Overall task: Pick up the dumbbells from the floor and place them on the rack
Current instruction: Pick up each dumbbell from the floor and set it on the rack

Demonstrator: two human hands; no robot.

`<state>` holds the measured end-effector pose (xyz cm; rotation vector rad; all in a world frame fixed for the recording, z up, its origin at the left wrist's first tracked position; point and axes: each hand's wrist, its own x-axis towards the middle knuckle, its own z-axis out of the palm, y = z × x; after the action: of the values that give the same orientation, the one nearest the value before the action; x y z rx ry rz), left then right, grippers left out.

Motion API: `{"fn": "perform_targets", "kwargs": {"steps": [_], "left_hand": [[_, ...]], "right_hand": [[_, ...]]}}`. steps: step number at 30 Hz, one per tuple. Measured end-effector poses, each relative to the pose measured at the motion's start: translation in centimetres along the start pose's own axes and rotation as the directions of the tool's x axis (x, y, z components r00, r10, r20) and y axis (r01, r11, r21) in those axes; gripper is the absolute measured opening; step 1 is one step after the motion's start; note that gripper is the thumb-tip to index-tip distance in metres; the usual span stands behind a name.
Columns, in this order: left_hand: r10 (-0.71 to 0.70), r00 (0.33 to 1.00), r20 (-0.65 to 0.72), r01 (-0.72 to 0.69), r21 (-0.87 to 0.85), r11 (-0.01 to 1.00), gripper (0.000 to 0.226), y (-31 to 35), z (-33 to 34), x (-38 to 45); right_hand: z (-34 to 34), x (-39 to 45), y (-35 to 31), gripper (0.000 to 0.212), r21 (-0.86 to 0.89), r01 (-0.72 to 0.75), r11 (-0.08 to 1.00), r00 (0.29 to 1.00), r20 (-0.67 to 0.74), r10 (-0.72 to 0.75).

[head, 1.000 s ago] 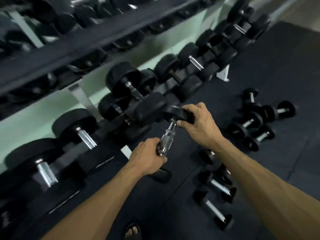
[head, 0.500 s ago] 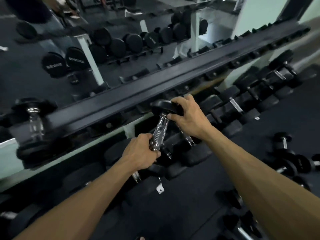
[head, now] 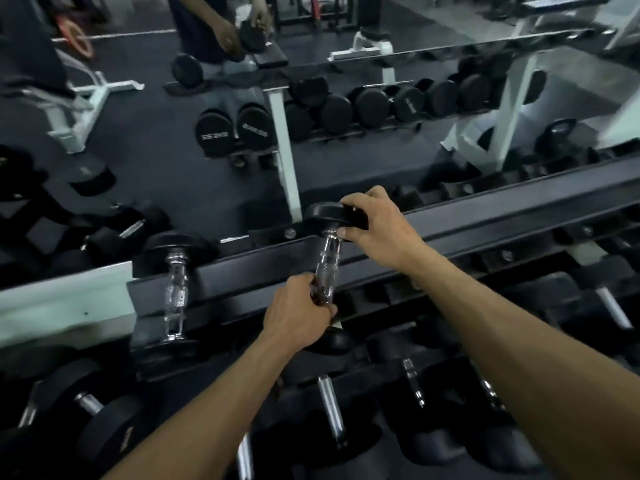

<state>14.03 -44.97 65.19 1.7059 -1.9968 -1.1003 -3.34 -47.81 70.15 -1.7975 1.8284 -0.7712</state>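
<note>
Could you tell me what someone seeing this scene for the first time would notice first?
Centre frame, two bare hands carry one dumbbell toward the top rail of the rack: the left hand grips the chrome handle low down, the right hand holds the far black head. Just to its left, another dumbbell already sits on that rail. Behind, a mirror reflects more racked weights.

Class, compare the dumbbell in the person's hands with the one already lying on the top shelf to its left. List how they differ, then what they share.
The held dumbbell is gripped by the left hand and right hand; the shelved dumbbell is untouched. The held one leans rightward; the shelved one lies straighter. Both have chrome handles and black ends.
</note>
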Motion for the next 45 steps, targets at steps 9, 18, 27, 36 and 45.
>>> {"fn": "perform_targets", "kwargs": {"steps": [9, 18, 27, 36, 45], "left_hand": [[-0.189, 0.974, -0.128, 0.178, -0.089, 0.98, 0.015, -1.2, 0.1, 5.0], [-0.238, 0.963, -0.127, 0.223, -0.122, 0.967, 0.017, -2.4, 0.9, 5.7], [-0.262, 0.961, -0.092, 0.253, -0.1, 0.962, 0.021, -1.8, 0.8, 5.3], [0.004, 0.988, -0.154, 0.031, 0.23, 0.973, 0.025, -0.2, -1.8, 1.8], [0.371, 0.926, 0.073, -0.356, 0.5, 0.789, 0.043, 1.0, -1.0, -4.1]], "right_hand": [[3.5, 8.7, 0.9, 0.036, -0.011, 0.117, 0.993, 0.974, 0.198, -0.113], [6.0, 10.7, 2.8, 0.032, 0.005, 0.201, 0.98, 0.945, 0.264, -0.195], [4.7, 9.7, 2.3, 0.036, 0.011, 0.141, 0.99, 0.967, 0.211, -0.14], [1.8, 5.2, 0.5, 0.043, -0.139, 0.103, 0.985, 0.975, 0.212, -0.072], [-2.2, -5.0, 0.0, 0.065, -0.428, -0.06, 0.902, 0.979, 0.153, 0.137]]}}
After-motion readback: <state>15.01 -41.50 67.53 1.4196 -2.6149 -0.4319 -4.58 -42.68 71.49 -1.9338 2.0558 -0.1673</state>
